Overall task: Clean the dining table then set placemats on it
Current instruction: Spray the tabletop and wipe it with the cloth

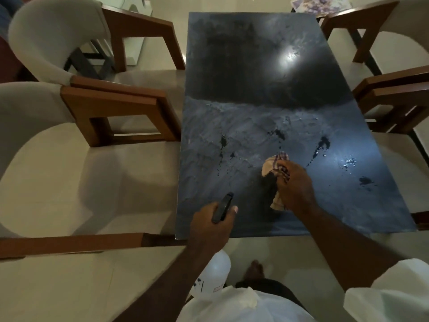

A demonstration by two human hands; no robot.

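Dark glossy dining table (267, 73), wet splashes (323, 142), crumpled cloth (275, 168) lying on it

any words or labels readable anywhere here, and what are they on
No text can be read.
Spray bottle in the left hand: small red-edged label and black marks, too blurred to read.
Cloth and table: no writing shows.

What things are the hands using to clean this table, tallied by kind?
1 spray bottle, held in the left hand
1 cloth, held in the right hand
1 dining table, wet in spots
Total: 3
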